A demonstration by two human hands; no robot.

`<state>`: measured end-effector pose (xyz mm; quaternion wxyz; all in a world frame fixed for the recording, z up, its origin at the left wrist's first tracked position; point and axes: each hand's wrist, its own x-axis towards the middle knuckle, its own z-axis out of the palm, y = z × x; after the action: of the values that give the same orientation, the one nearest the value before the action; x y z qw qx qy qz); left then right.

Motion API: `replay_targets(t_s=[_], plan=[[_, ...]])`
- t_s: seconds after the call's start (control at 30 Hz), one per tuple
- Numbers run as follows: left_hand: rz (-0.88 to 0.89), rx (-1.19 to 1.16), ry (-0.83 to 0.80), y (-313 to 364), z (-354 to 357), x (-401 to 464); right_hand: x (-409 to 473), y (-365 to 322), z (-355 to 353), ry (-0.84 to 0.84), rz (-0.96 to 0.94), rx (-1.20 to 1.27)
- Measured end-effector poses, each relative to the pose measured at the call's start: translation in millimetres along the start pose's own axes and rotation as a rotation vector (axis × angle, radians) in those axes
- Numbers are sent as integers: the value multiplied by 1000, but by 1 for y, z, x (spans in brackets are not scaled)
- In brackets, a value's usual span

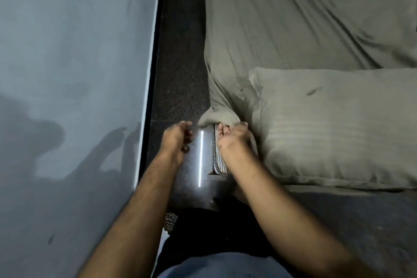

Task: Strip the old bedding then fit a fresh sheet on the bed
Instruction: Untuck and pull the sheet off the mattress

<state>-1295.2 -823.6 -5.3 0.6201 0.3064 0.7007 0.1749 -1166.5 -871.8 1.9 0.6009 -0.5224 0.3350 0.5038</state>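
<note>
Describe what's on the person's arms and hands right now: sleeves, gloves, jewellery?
Both forearms are bare to the frame's edge: no sleeves or gloves show. The left hand has a small dark ring-like item near its wrist; what it is cannot be told. The right hand shows nothing worn.
</note>
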Motion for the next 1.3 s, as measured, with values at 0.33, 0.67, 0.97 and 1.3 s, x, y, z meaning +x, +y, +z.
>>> replay_targets(t_s=[0.33,0.67,0.97,1.3], plan=[[-402,-407,-418,26,78,41,-14,5,26,40,-34,288],[59,77,-261,110,7,136,-43,94,101,129,-309,59],[373,429,-482,126,-85,136,7,55,195,43,-749,-544],[891,772,-785,162,-105,136,45,35,241,-97,-417,-1336]])
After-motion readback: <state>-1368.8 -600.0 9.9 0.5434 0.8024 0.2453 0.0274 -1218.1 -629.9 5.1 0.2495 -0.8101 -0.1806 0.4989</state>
